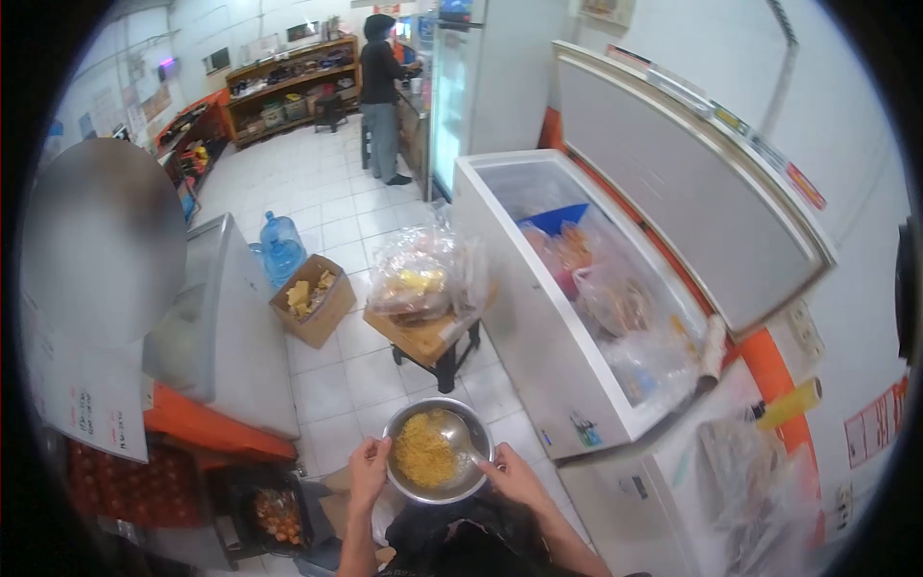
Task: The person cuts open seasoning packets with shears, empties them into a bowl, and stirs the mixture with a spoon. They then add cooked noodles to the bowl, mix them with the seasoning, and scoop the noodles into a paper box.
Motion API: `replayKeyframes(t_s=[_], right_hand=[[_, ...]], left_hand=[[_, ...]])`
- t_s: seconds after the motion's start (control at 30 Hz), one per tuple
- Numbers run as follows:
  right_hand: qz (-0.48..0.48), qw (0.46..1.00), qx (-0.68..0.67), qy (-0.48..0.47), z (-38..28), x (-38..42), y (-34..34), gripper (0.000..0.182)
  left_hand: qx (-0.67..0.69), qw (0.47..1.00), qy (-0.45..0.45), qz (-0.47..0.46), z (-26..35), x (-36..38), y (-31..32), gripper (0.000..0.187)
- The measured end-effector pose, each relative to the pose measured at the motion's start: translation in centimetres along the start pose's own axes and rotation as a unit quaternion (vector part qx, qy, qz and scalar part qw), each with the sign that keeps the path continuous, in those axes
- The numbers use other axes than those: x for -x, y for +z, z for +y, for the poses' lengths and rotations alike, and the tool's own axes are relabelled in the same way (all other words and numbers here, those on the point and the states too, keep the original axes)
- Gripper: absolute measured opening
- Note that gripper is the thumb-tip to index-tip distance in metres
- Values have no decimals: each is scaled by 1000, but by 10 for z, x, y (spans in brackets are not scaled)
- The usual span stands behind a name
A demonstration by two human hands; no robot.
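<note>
A round metal bowl (473, 419) is held in front of my body by both hands. My left hand (368, 469) grips the rim on the left side, thumb on top. On the opposite side, my right hand (511, 476) is closed around the rim. Inside lies a heap of yellow, crumbly-looking food (424, 450). A shiny, rounded shape, perhaps a spoon, shows at the right of the heap; I cannot make it out clearly. Beyond the bowl, a stool (445, 373) bears cardboard and a pile of clear plastic bags (415, 274) with something yellow in them.
An open chest freezer (519, 337) with bagged goods stands at the right, its lid (692, 183) raised. Left are a cardboard box (314, 322), blue water jugs (281, 252) and another freezer (245, 337). A person (383, 96) stands at a far counter.
</note>
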State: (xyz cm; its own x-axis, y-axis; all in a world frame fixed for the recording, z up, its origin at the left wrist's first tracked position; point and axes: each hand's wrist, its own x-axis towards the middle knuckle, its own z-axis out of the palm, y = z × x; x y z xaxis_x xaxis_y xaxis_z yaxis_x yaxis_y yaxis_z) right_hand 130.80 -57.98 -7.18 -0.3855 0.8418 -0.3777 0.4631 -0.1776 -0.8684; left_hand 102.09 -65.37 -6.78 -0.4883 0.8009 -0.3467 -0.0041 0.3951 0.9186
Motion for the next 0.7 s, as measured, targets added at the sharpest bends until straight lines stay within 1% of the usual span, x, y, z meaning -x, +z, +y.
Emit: replayKeyframes(t_s=[0.07, 0.1, 0.13, 0.2, 0.23, 0.27, 0.33, 0.37, 0.43, 0.47, 0.53, 0.57, 0.6, 0.67, 0.7], right_hand=[[-31, 999, -19, 0, -20, -42, -11, 37], [-48, 998, -37, 0, -33, -67, -15, 37], [-54, 998, -38, -13, -48, -94, -18, 37], [-64, 998, 12, 13, -70, -141, -21, 40], [-90, 996, -14, -5, -78, -169, -19, 35], [-108, 994, -5, -3, -87, -192, -16, 35], [-109, 993, 42, -31, -129, -242, -12, 36], [-135, 989, 53, -43, -144, -270, -8, 36], [-133, 990, 52, 1, -169, -324, 8, 41], [-159, 985, 61, -4, -173, -351, 20, 41], [-160, 979, 17, -122, -179, -415, 42, 39], [-218, 971, 14, -98, -180, -440, 50, 34], [-236, 966, 21, -106, -198, -466, 62, 34], [-243, 970, 2, 10, -248, -502, 84, 36], [-241, 970, 17, -42, -267, -523, 99, 37]], left_hand=[[-43, 991, 108, 59, -4, -44, 2, 34], [-53, 996, 47, 60, 10, -59, 0, 32], [-54, 994, 55, 71, 20, -80, -1, 32], [-26, 996, 28, 84, 36, -116, -3, 32], [-33, 995, 16, 89, 51, -132, -6, 33], [-27, 994, 5, 104, 56, -151, -9, 33], [19, 990, 43, 135, 69, -193, -21, 32], [27, 985, 38, 164, 80, -212, -28, 32], [-18, 985, -5, 173, 114, -245, -51, 35], [-12, 980, -17, 198, 122, -260, -64, 35], [-69, 971, 31, 226, 136, -298, -87, 37], [-62, 968, 31, 243, 136, -311, -98, 39], [-57, 963, 27, 262, 137, -332, -112, 39], [-37, 962, 31, 268, 136, -374, -139, 41], [-29, 964, -19, 265, 149, -392, -155, 44]])
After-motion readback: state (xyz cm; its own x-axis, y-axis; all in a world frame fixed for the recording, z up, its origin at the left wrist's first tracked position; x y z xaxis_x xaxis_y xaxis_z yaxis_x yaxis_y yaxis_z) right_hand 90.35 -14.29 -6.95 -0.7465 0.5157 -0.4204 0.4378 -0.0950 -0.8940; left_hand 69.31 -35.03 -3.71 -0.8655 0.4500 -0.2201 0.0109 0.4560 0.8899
